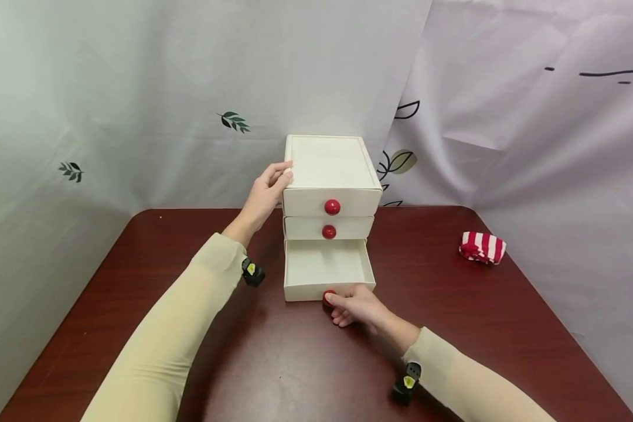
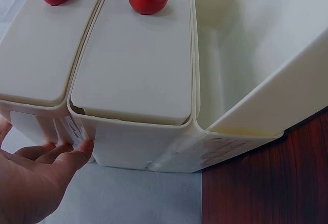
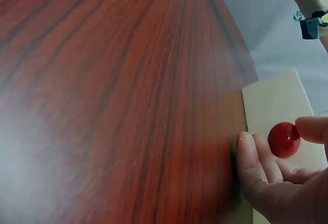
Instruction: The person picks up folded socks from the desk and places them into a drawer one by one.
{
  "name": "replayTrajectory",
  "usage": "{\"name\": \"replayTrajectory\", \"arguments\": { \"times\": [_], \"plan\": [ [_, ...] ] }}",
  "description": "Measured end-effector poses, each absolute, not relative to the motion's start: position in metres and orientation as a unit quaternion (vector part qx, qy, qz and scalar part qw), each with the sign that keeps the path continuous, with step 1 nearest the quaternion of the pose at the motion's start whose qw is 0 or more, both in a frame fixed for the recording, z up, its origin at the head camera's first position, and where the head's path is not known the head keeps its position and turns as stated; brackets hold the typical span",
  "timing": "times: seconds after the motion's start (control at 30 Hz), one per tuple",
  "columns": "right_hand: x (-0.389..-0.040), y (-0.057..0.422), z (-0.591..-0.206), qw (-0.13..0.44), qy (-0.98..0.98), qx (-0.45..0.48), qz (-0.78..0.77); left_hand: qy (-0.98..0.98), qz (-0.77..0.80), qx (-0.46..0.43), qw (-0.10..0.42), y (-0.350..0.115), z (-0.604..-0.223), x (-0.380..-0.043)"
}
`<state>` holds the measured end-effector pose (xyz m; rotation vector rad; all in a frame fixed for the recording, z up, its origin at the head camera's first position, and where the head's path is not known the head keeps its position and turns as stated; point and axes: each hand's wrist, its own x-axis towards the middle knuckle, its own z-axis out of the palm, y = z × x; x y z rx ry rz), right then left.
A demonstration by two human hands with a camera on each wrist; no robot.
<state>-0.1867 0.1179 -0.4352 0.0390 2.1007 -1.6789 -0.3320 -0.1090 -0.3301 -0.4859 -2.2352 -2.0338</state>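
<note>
A white drawer cabinet (image 1: 329,161) with three stacked drawers and round red knobs stands at the back middle of the table. Its bottom drawer (image 1: 324,264) is pulled out, and no objects show inside it. My right hand (image 1: 356,305) pinches the red knob (image 3: 284,140) of that drawer, thumb on one side and fingers curled around the other. My left hand (image 1: 266,190) rests against the cabinet's upper left side, fingertips at the top edge. In the left wrist view, the left fingers (image 2: 77,155) lie along the side wall. The top drawer (image 1: 308,203) and middle drawer (image 1: 306,228) are closed.
A red-and-white striped cloth bundle (image 1: 482,247) lies near the right edge of the dark red wooden table (image 1: 274,375). Pale fabric (image 1: 190,70) with leaf prints hangs behind the table and along its sides.
</note>
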Motion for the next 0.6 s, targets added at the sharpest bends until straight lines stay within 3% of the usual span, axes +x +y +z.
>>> {"name": "replayTrajectory", "arguments": {
  "times": [0.6],
  "plan": [
    [-0.178, 0.176, -0.427, 0.226, 0.77, 0.025, -0.597, -0.726, -0.668, -0.158, 0.038, -0.109, -0.33, -0.333]
  ]
}}
